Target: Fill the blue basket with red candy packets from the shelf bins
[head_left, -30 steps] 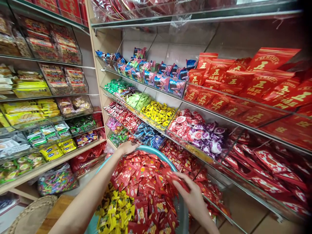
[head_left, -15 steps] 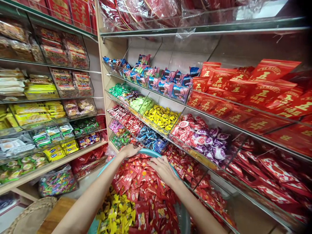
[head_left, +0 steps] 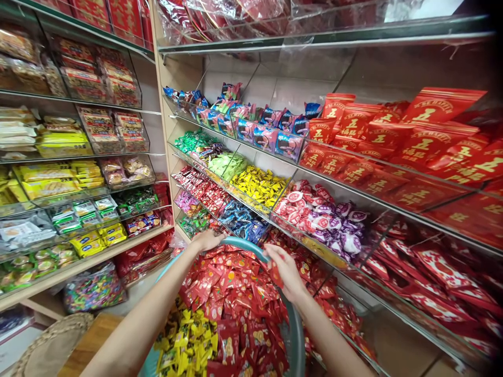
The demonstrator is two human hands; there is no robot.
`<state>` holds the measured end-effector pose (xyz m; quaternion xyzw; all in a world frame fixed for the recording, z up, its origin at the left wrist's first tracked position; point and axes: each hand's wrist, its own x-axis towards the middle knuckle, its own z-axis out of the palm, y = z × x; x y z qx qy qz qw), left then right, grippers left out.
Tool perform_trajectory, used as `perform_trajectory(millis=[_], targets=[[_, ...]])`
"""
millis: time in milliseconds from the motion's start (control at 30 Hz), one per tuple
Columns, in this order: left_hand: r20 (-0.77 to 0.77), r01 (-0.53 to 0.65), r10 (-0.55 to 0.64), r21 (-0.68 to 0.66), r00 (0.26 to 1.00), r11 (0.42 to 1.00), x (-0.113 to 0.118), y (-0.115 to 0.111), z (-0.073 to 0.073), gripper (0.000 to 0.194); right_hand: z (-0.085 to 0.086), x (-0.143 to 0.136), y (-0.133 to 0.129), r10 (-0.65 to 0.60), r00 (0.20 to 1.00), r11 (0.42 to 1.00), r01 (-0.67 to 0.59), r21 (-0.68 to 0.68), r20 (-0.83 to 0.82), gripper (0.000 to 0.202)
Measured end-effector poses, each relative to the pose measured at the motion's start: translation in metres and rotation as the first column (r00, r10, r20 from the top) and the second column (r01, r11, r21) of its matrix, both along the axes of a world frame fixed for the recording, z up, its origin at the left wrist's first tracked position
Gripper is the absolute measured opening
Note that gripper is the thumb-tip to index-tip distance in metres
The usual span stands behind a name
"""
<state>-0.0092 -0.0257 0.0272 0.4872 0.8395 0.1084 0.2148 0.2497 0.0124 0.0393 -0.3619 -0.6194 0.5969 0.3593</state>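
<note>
A teal basin [head_left: 295,330] stands in front of me, heaped with red candy packets [head_left: 226,280] and a patch of yellow-wrapped candies [head_left: 186,340]. My left hand [head_left: 208,241] is closed over its far-left rim, the fingertips partly hidden. Over the right part of the rim is my right hand [head_left: 287,269], fingers curled with a red candy packet [head_left: 275,273] showing between them and the palm. More red packets [head_left: 306,264] fill the low shelf bin just beyond this hand.
Glass-fronted shelves rise close behind the basin, holding yellow candies [head_left: 259,186], red-and-white and purple twisted candies [head_left: 326,217] and large red bags [head_left: 377,139]. Packaged biscuits [head_left: 55,180] line the left shelves. A bag of colourful candies [head_left: 94,288] and a woven round seat [head_left: 51,348] sit lower left.
My right hand has lifted off the heaped packets and moved right and up to the basin's rim, fingers now curled round a red packet. My left hand stays on the rim.
</note>
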Motion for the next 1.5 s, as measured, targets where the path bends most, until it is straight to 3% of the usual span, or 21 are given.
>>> perform_trajectory(millis=[33,100,167,233,300,367,400,467,533,600,667,867,1033,1133,1267,1400,1500], targets=[[0.001,0.003,-0.003,-0.001,1.000,1.000,0.000,0.000,0.000,0.076,0.001,0.004,0.001,-0.038,0.997,0.978,0.024,-0.205,-0.067,0.033],[-0.002,0.000,0.000,0.001,1.000,1.000,-0.001,0.000,-0.002,0.077,0.004,0.010,0.003,-0.065,0.985,0.859,-0.025,-0.512,-0.157,0.031],[-0.008,-0.011,0.011,0.002,1.000,1.000,-0.001,0.001,-0.003,0.079,0.007,0.016,0.001,-0.046,0.980,0.745,-0.095,-0.661,-0.193,0.026],[-0.012,-0.021,0.021,-0.003,1.000,1.000,-0.001,0.001,-0.003,0.081,0.009,0.019,-0.002,-0.005,0.985,0.738,-0.111,-0.665,-0.170,0.021],[-0.013,-0.026,0.026,-0.009,1.000,1.000,-0.001,0.000,-0.002,0.081,0.009,0.020,-0.004,0.064,0.995,0.844,-0.092,-0.529,-0.070,0.031],[-0.014,-0.029,0.029,-0.011,0.999,1.000,0.000,0.000,-0.002,0.081,0.006,0.020,-0.004,0.132,0.986,0.967,-0.105,-0.232,0.103,0.041],[-0.015,-0.031,0.031,-0.010,0.999,0.999,0.000,0.000,-0.002,0.081,0.004,0.020,-0.004,0.155,0.967,0.988,-0.147,-0.056,0.202,0.045],[-0.011,-0.024,0.024,-0.002,1.000,1.000,0.000,0.000,-0.002,0.081,0.000,0.019,-0.004,0.192,0.908,0.925,-0.295,0.242,0.373,0.057],[-0.002,-0.018,0.018,0.010,1.000,1.000,0.000,-0.001,-0.002,0.079,-0.003,0.016,-0.006,0.212,0.842,0.805,-0.438,0.400,0.496,0.072],[0.006,-0.026,0.025,0.014,1.000,1.000,0.000,-0.001,-0.002,0.078,-0.004,0.012,-0.009,0.217,0.785,0.716,-0.532,0.452,0.580,0.082],[0.007,-0.041,0.041,0.010,0.999,0.999,0.000,-0.001,-0.002,0.078,-0.004,0.009,-0.011,0.195,0.753,0.671,-0.570,0.474,0.629,0.084],[-0.005,-0.040,0.041,0.013,0.999,0.999,-0.001,0.000,-0.004,0.081,-0.004,0.014,-0.008,0.127,0.746,0.627,-0.571,0.530,0.654,0.069],[-0.005,-0.026,0.026,0.021,1.000,0.999,-0.003,0.001,-0.009,0.082,-0.011,0.020,-0.006,0.043,0.765,0.541,-0.559,0.629,0.642,0.029],[-0.007,-0.019,0.019,0.027,1.000,0.999,-0.004,0.001,-0.010,0.082,-0.013,0.021,-0.008,-0.044,0.764,0.500,-0.541,0.676,0.643,0.024],[-0.019,-0.035,0.035,0.018,0.999,0.999,-0.003,0.000,-0.009,0.084,-0.013,0.023,-0.017,-0.100,0.768,0.487,-0.516,0.704,0.632,0.023],[-0.024,-0.021,0.021,0.014,0.999,1.000,-0.003,-0.001,-0.007,0.082,-0.010,0.039,-0.028,-0.147,0.837,0.477,-0.407,0.779,0.527,0.029],[-0.026,0.001,0.000,0.011,1.000,1.000,-0.002,0.000,-0.006,0.078,-0.012,0.072,-0.029,-0.253,0.921,0.469,-0.151,0.871,0.296,0.024]])
